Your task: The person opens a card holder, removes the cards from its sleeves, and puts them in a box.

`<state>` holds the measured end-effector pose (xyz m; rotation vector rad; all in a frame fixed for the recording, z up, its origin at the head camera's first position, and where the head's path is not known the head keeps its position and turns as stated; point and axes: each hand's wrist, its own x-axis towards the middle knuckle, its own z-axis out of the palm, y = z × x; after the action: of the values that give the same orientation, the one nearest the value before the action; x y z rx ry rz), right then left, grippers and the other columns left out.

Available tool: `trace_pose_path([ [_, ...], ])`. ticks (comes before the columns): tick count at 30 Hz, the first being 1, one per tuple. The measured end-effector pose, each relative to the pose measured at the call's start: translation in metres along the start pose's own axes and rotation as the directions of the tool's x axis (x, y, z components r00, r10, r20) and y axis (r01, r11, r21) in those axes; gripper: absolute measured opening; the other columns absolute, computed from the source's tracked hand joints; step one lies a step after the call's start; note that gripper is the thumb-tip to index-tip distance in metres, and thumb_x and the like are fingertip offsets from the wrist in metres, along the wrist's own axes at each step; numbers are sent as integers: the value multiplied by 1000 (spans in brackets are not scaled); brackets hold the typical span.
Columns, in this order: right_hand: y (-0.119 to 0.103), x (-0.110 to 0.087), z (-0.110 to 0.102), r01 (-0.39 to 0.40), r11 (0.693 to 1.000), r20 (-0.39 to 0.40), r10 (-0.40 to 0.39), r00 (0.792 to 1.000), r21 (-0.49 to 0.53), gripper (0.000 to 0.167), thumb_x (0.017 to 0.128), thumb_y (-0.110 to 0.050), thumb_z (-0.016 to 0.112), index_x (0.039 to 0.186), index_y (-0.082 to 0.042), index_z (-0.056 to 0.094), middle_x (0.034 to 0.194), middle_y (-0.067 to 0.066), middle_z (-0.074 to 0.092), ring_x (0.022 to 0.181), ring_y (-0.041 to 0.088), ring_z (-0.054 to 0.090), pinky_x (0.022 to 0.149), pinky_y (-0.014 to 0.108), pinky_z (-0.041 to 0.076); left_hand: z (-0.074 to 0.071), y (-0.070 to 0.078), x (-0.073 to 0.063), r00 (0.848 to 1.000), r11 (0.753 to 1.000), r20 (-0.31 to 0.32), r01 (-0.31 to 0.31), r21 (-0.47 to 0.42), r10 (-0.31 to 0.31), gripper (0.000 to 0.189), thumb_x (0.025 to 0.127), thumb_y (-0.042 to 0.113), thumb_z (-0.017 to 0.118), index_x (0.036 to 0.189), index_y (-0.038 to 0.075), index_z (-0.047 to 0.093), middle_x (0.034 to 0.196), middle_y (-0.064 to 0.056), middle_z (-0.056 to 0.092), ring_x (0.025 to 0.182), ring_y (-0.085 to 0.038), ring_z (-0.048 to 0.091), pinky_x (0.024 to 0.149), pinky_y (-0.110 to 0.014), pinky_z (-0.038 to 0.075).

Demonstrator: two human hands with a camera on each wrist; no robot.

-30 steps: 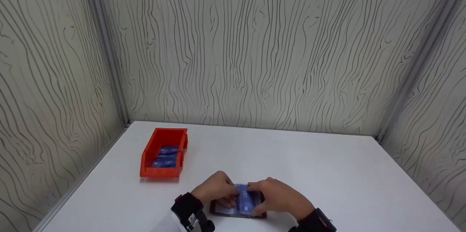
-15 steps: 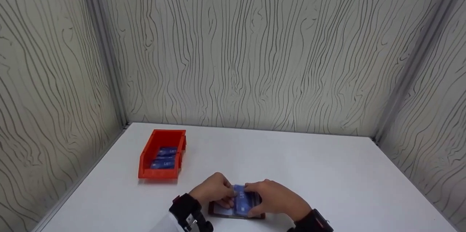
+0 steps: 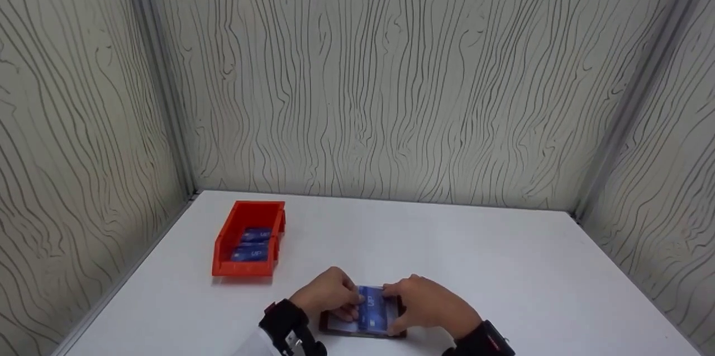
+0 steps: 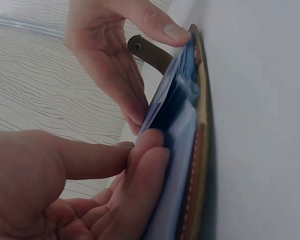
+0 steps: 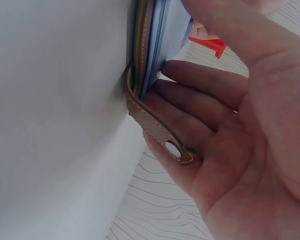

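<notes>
A brown leather card holder [image 4: 190, 200] with clear plastic sleeves lies unfolded near the table's front edge. Across its middle, in the head view, is a blue card [image 3: 372, 310] marked "UP". My left hand [image 3: 333, 294] pinches the edge of a plastic sleeve [image 4: 177, 145] between thumb and fingers, beside the card's left side. To the right of the card, my right hand [image 3: 430, 304] grips the holder's sleeves, thumb at the near edge and fingers at the far edge. The holder's snap strap [image 5: 157, 127] sticks out against the right fingers. The palm hides the holder's right end.
An orange-red bin [image 3: 243, 268] with several blue cards [image 3: 250, 251] in it stands at the left on the white table [image 3: 475, 255]. Panels with a wood-grain pattern [image 3: 357, 76] enclose the table at the back and sides.
My right fingertips have shifted slightly right, off the blue card. The card sits a little further left on the holder. My left hand keeps its pinch.
</notes>
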<state>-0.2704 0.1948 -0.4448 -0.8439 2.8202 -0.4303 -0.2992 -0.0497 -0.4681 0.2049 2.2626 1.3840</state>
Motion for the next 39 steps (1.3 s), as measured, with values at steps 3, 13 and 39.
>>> trace_pose_path([
  [3, 0, 0, 0, 10, 1000, 2, -10, 1000, 1, 62, 80, -37, 96, 135, -15, 77, 141, 1, 76, 120, 19, 70, 115, 49, 54, 0, 0, 1, 1000, 1000, -4, 10, 11, -10, 9, 100, 13, 77, 99, 4, 76, 78, -7, 76, 64, -10, 71, 63, -23, 63],
  [13, -17, 7, 4, 159, 985, -14, -159, 987, 64, 68, 91, -38, 88, 150, -15, 64, 165, 8, 55, 146, 23, 61, 119, 42, 54, 2, 0, 1, 1000, 1000, -7, -25, 6, 25, 7, 98, 9, 76, 93, 3, 77, 72, -5, 73, 60, -9, 69, 60, -23, 63],
  [39, -8, 10, 10, 80, 992, -44, -76, 996, 99, 63, 80, -40, 98, 128, -6, 76, 134, 7, 76, 117, 20, 71, 105, 40, 61, 2, -3, 2, 1000, 1000, -20, -10, 20, 10, 12, 98, 16, 80, 95, 6, 76, 77, -5, 76, 62, -9, 70, 59, -21, 60],
])
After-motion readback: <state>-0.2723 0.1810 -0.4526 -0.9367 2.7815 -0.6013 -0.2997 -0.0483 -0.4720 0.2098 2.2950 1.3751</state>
